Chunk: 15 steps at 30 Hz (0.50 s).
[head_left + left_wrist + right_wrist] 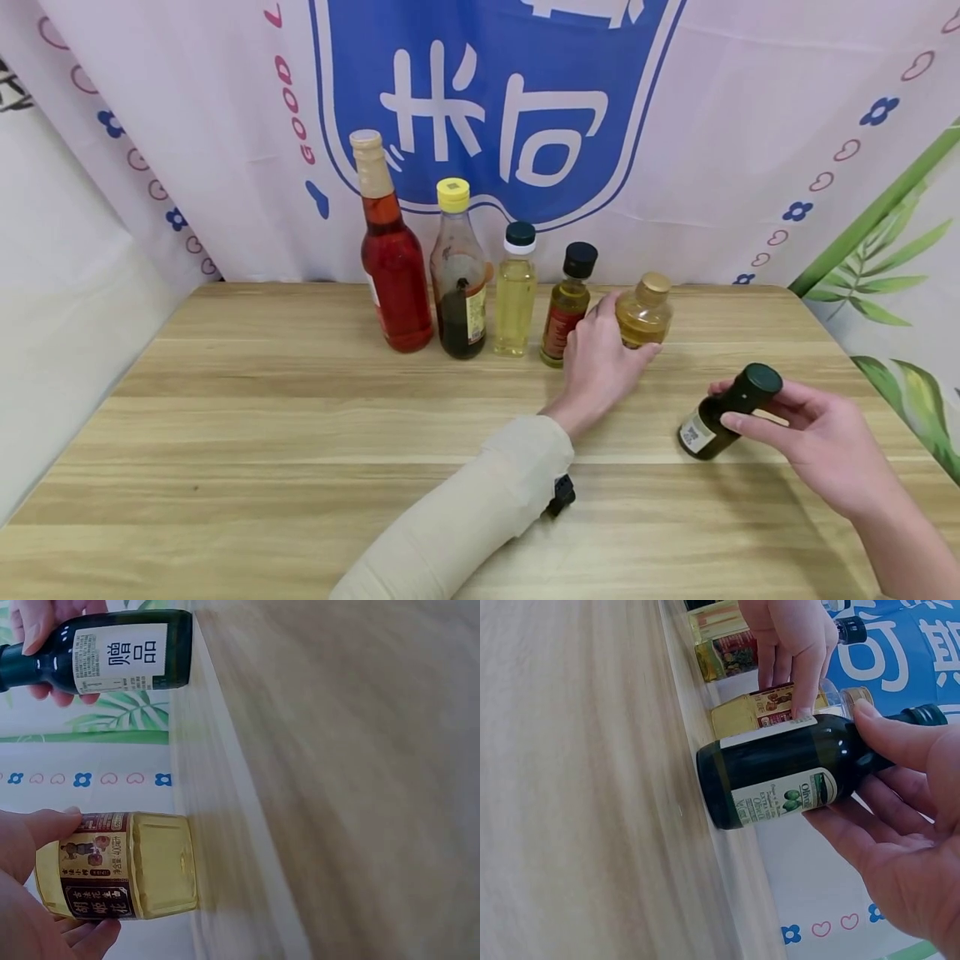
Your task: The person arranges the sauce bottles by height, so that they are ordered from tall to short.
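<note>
My left hand (pixel 603 358) holds a squat oil bottle (pixel 647 315) with a gold cap, at the right end of a row of bottles. In the left wrist view, its thumb and fingers lie on either side of the maroon-labelled bottle, whose base is at the tabletop. Farther right and closer to me, my right hand (pixel 825 442) grips a dark green olive oil bottle (pixel 780 776) by its neck and shoulder. This bottle leans, cap toward the right, with its base close over the table. Its label shows green olives in the right wrist view.
Left of the left hand stand a red-labelled oil bottle (pixel 564 321) with a black cap, a pale yellow oil bottle (pixel 515 304), a yellow-capped dark sauce bottle (pixel 459 308) and a tall red bottle (pixel 397 275). A printed curtain (pixel 247 167) hangs behind the wooden table (pixel 262 467).
</note>
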Each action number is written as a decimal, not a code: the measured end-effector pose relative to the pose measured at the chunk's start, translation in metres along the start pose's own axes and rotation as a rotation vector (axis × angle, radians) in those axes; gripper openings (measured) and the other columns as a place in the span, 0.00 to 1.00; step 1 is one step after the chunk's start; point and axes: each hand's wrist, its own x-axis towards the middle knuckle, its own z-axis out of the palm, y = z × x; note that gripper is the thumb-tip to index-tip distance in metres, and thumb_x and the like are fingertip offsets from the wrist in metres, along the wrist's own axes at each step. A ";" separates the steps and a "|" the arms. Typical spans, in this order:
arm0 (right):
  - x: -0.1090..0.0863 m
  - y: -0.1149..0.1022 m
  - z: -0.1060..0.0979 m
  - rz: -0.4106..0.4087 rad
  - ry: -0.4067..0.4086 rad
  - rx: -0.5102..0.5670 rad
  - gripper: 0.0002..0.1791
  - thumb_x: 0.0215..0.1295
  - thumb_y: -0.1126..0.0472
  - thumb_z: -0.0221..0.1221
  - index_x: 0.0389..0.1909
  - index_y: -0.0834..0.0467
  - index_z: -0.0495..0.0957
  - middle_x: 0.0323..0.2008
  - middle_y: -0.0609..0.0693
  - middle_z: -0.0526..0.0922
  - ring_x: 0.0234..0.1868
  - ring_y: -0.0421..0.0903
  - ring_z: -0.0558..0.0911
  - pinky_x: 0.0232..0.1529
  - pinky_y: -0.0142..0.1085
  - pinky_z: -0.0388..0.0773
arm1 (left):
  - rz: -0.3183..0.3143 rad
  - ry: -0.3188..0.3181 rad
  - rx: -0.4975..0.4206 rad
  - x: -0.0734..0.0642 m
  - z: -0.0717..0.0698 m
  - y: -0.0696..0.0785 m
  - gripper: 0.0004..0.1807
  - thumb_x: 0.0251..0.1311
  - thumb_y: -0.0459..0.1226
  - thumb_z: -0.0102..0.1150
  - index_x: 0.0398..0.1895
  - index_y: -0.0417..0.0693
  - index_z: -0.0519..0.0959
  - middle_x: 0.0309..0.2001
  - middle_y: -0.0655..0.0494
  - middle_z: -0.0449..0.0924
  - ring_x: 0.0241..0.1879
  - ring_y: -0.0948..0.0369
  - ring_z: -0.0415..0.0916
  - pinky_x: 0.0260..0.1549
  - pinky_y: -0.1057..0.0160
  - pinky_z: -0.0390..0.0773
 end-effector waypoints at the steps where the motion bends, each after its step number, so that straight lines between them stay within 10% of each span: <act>1: 0.000 -0.001 0.000 -0.003 0.004 0.003 0.21 0.68 0.70 0.69 0.61 0.66 0.82 0.52 0.39 0.92 0.56 0.27 0.86 0.52 0.18 0.81 | 0.000 -0.004 0.002 0.000 0.000 0.000 0.40 0.55 0.49 0.82 0.70 0.55 0.74 0.58 0.57 0.87 0.52 0.55 0.88 0.52 0.59 0.87; 15: 0.012 -0.015 -0.002 0.055 0.120 -0.146 0.23 0.68 0.58 0.72 0.62 0.59 0.84 0.49 0.30 0.91 0.53 0.21 0.84 0.50 0.13 0.74 | -0.013 -0.017 0.010 0.001 -0.002 0.000 0.40 0.56 0.50 0.81 0.70 0.55 0.74 0.58 0.57 0.87 0.53 0.57 0.88 0.52 0.60 0.87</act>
